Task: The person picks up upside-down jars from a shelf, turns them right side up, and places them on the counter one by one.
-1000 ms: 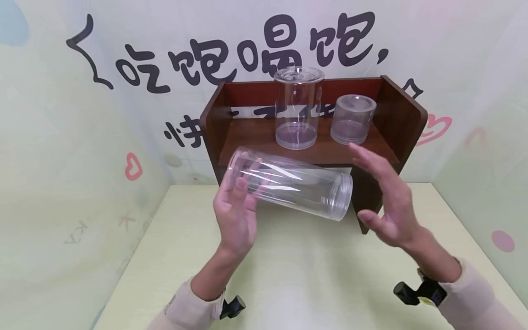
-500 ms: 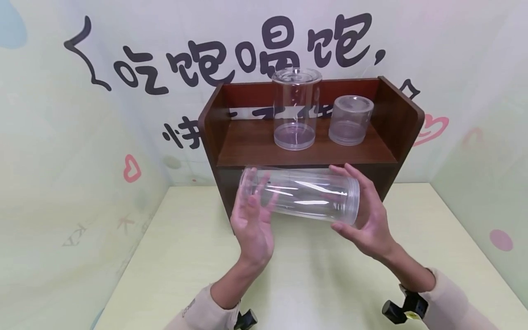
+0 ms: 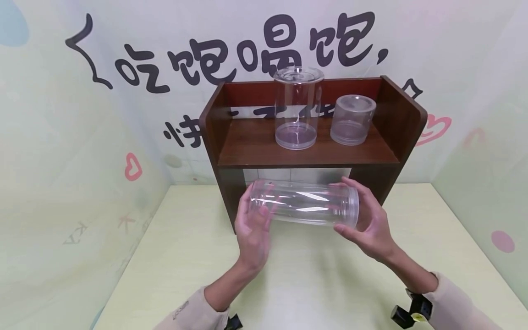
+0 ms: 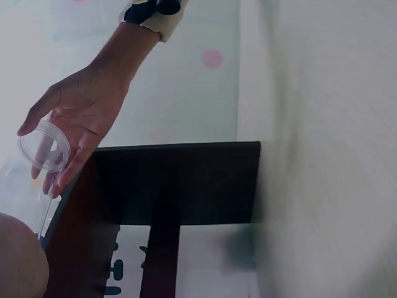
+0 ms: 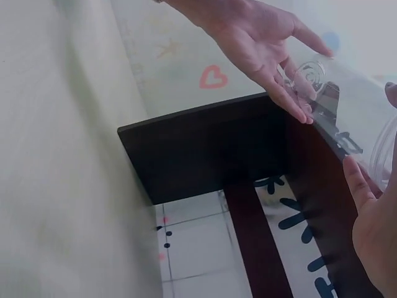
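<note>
A tall clear jar lies nearly level in the air in front of the shelf's lower part. My left hand grips its left end, thumb on the near side and fingers behind, seen through the clear wall. Round the ridged right end, my right hand has its thumb below and fingers above. The left wrist view shows that round end between the right hand's thumb and fingers. In the right wrist view the left hand holds the far end. Whether the ridged end has a lid is unclear.
Behind the jar stands a dark brown wooden shelf. On its board are a tall clear jar and a short one to the right. The pale table lies below, with printed walls at the back and sides.
The jar has been lowered and turned from a slant to nearly level. My right hand has come in from the right and taken its ridged end; the left hand has shifted right.
</note>
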Demonstrator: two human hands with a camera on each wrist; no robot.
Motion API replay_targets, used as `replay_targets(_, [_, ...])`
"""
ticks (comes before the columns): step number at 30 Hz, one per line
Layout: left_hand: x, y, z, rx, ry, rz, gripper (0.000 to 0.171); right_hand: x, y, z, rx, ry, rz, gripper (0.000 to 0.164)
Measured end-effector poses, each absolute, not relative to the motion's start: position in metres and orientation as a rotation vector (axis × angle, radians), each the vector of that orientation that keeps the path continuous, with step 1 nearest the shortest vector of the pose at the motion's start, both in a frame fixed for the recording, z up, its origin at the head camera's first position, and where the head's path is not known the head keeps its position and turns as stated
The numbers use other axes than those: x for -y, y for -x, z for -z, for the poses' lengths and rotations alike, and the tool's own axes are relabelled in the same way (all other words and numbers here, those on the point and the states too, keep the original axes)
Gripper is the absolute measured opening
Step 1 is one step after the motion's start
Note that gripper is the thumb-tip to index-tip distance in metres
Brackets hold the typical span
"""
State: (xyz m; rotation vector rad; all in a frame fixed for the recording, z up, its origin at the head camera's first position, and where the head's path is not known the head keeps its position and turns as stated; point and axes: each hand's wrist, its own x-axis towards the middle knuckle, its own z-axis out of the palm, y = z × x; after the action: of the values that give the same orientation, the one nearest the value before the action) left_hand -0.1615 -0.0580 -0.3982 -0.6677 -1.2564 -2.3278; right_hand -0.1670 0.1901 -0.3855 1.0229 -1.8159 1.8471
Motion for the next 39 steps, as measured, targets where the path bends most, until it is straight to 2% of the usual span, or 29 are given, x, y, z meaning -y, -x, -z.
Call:
replay_targets(13, [0.089,0.161,0.412,1.757,0.69,2.236,0.071,-0.21,0.173,0.392,1.88,-1.159,-1.832,0.092])
replay_targets(20, [0.107,0.167,0.409,1.836,0.762,2.073,0.073,-0.227,0.173,0.392,2.048,-1.075,-1.738,0.096])
replay_targets(28, [0.126,0.174,0.388,2.013,0.927,1.543,0.074,-0.247,0.176,0.391,2.168,-1.035,-1.587,0.097])
replay_targets(32, [0.13,0.178,0.371,2.012,0.97,1.26,0.083,-0.255,0.178,0.39,2.237,-1.028,-1.421,0.101])
replay_targets(39, [0.139,0.186,0.33,1.912,1.033,1.037,0.085,-0.267,0.18,0.382,2.371,-1.005,-1.198,0.1])
